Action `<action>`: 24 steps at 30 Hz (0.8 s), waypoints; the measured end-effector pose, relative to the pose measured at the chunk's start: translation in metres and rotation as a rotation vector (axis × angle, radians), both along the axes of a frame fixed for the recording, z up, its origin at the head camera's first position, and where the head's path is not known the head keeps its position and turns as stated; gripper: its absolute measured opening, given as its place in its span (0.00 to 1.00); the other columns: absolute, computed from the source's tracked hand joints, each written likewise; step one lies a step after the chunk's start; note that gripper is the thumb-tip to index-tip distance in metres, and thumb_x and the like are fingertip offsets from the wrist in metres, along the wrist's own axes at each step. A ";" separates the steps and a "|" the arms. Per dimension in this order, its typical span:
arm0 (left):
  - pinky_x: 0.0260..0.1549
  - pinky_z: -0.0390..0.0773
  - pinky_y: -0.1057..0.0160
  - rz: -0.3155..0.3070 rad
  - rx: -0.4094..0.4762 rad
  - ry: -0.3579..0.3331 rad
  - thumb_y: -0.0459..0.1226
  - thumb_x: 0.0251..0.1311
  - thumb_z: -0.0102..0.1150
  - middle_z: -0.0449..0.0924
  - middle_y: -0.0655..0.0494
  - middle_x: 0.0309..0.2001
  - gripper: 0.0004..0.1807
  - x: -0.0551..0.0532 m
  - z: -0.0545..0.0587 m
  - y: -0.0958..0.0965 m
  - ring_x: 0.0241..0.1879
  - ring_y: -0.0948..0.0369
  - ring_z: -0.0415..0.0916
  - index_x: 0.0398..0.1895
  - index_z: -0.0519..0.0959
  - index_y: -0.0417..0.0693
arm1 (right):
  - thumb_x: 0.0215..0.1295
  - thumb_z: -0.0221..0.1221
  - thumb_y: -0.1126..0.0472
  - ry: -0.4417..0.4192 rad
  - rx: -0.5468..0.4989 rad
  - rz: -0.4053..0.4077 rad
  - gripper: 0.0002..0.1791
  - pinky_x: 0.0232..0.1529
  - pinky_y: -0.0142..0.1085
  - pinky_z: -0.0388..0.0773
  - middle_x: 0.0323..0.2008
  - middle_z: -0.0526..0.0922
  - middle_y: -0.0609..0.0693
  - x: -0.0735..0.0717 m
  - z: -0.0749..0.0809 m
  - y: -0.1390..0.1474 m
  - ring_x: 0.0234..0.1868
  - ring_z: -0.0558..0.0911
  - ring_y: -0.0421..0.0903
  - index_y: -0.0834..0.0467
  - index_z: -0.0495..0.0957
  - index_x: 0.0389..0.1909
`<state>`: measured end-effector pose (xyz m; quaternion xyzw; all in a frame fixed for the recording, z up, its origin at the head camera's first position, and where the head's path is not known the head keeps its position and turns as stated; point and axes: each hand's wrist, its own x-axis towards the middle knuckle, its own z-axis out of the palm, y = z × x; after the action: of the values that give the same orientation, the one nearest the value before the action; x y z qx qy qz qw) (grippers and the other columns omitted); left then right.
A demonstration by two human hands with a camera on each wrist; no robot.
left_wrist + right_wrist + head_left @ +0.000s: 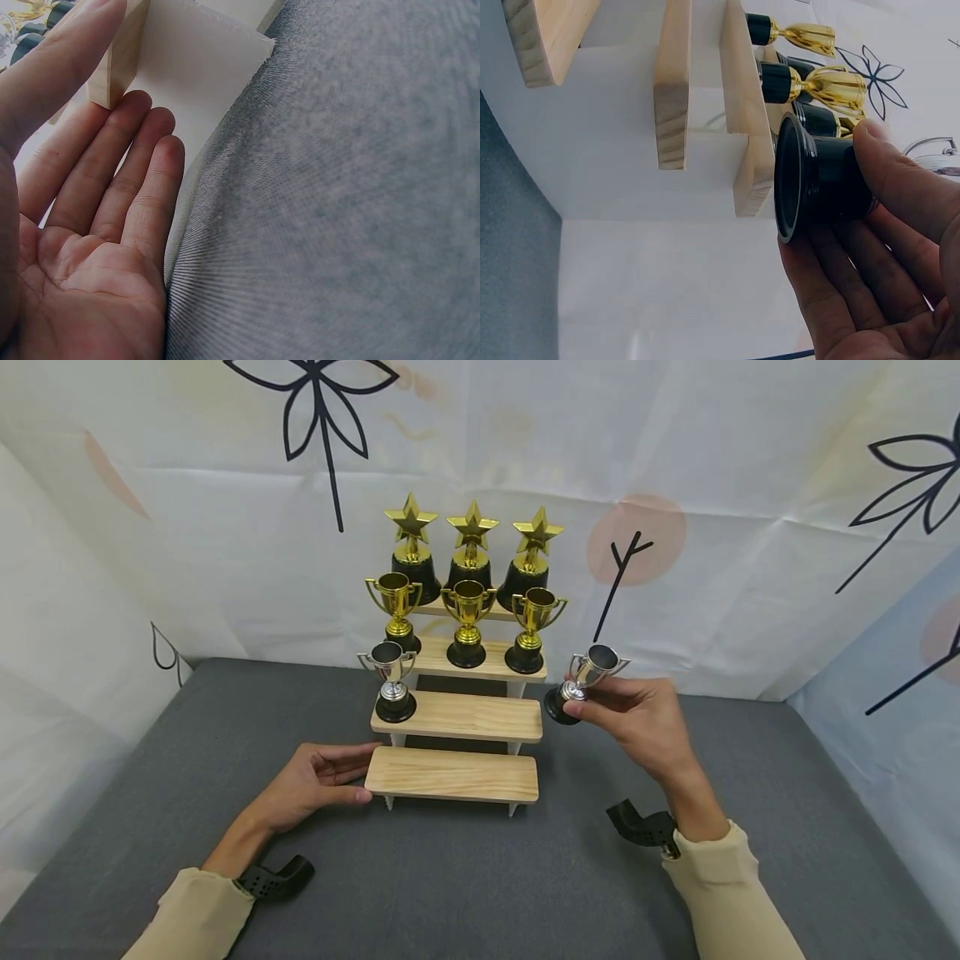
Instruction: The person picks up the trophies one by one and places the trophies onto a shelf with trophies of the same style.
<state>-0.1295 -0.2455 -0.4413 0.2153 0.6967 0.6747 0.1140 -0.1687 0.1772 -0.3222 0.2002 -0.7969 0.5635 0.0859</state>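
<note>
My right hand (pixel 645 727) holds a small silver trophy cup (pixel 596 667) by its black base (pixel 832 180), thumb on one side and fingers on the other. The cup is tilted, just right of a tiered wooden display stand (pixel 480 714). My left hand (pixel 315 785) is at the left end of the stand's lowest step (pixel 453 775), fingers nearly straight, thumb by the front corner. In the left wrist view its fingertips (pixel 161 120) lie along the stand's white side panel (pixel 199 64). Another silver trophy cup (pixel 390 672) stands at the left of the second step.
Three gold trophy cups (pixel 467 610) stand on the third step, and three gold star trophies (pixel 471 539) on the top one. The stand sits on a grey cloth-covered table (pixel 450 885), close before a white patterned backdrop (pixel 720 610).
</note>
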 end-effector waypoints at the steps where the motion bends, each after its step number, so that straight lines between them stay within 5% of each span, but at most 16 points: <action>1: 0.56 0.81 0.61 -0.001 0.000 0.001 0.22 0.54 0.70 0.72 0.33 0.65 0.37 0.000 0.000 0.000 0.60 0.61 0.78 0.67 0.65 0.19 | 0.57 0.73 0.71 -0.002 -0.001 0.000 0.18 0.47 0.32 0.86 0.48 0.87 0.60 0.000 0.000 -0.001 0.46 0.88 0.42 0.68 0.86 0.49; 24: 0.56 0.81 0.61 0.001 -0.005 0.005 0.22 0.54 0.71 0.72 0.32 0.65 0.37 0.000 0.000 0.000 0.59 0.60 0.78 0.67 0.65 0.20 | 0.55 0.72 0.74 -0.008 -0.042 0.091 0.16 0.47 0.35 0.86 0.45 0.88 0.60 0.008 -0.005 -0.029 0.46 0.88 0.44 0.69 0.87 0.46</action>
<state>-0.1300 -0.2453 -0.4411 0.2164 0.6987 0.6726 0.1122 -0.1611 0.1487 -0.3277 0.2324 -0.7751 0.5843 0.0613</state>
